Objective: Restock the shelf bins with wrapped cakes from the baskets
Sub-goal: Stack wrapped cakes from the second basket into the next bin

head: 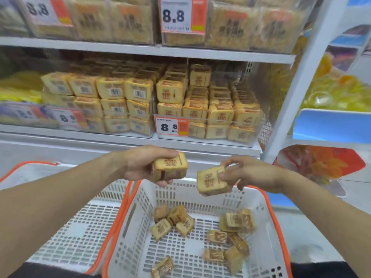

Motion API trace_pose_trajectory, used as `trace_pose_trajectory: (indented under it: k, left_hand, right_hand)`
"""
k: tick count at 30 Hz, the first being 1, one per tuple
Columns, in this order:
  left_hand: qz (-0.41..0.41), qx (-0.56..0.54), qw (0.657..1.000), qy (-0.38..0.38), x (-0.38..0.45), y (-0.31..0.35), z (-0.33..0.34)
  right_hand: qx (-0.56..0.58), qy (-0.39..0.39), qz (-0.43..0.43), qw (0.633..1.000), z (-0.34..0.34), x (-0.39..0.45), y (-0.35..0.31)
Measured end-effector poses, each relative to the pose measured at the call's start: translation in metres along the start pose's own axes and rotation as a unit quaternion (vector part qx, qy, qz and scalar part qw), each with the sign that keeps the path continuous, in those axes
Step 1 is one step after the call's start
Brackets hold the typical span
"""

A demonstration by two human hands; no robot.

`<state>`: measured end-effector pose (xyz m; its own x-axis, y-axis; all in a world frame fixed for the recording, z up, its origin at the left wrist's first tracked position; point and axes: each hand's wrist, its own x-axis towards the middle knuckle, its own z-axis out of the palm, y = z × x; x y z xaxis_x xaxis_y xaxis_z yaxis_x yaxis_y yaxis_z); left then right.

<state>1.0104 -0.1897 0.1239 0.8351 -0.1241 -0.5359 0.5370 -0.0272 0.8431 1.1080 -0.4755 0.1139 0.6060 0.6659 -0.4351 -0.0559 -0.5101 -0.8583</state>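
Observation:
My left hand grips a small stack of wrapped cakes above the white basket with orange rim. My right hand pinches another wrapped cake beside it, a little lower. Several loose wrapped cakes lie on the basket's floor. Straight ahead, the clear shelf bin holds stacked yellow cakes, with a gap at its upper right. A second bin to its left is packed with the same cakes.
An empty white basket sits to the left of the one with cakes. Price tags reading 8.8 hang on the bin fronts. An upper shelf carries larger packets. A white upright post bounds the shelf on the right.

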Motion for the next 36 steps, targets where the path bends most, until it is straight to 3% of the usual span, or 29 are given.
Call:
trace_pose_trajectory:
  k: [6, 16, 21, 25, 28, 30, 32, 34, 36]
  left_hand:
    - [0.095, -0.083, 0.991, 0.046, 0.007, -0.022, 0.001]
    - [0.119, -0.104, 0.982, 0.101, 0.02, -0.022, 0.013]
    - [0.073, -0.178, 0.981, 0.023, 0.023, -0.009, 0.024]
    - [0.092, -0.154, 0.983, -0.026, 0.023, -0.001, 0.036]
    - [0.117, -0.082, 0.99, -0.016, 0.029, 0.0, 0.044]
    - [0.118, -0.072, 0.99, 0.019, 0.033, 0.0, 0.049]
    - [0.11, -0.075, 0.99, 0.036, 0.036, -0.001, 0.053]
    - [0.107, -0.075, 0.991, 0.03, 0.037, 0.0, 0.054]
    - [0.114, -0.066, 0.991, 0.034, 0.039, 0.002, 0.053]
  right_hand:
    - [0.178, 0.011, -0.018, 0.984, 0.001, -0.007, -0.002]
    - [0.328, 0.024, -0.067, 0.942, -0.005, -0.008, -0.012]
    - [0.342, 0.04, -0.108, 0.932, 0.011, 0.002, -0.013]
    - [0.307, 0.116, -0.141, 0.934, 0.023, 0.014, -0.015]
    - [0.198, 0.177, -0.148, 0.953, 0.029, 0.019, -0.015]
    - [0.081, 0.216, -0.171, 0.958, 0.035, 0.023, -0.014]
    - [0.035, 0.229, -0.181, 0.956, 0.04, 0.028, -0.011]
    - [0.093, 0.189, -0.141, 0.967, 0.044, 0.032, -0.012]
    - [0.2, 0.093, -0.09, 0.971, 0.045, 0.034, -0.013]
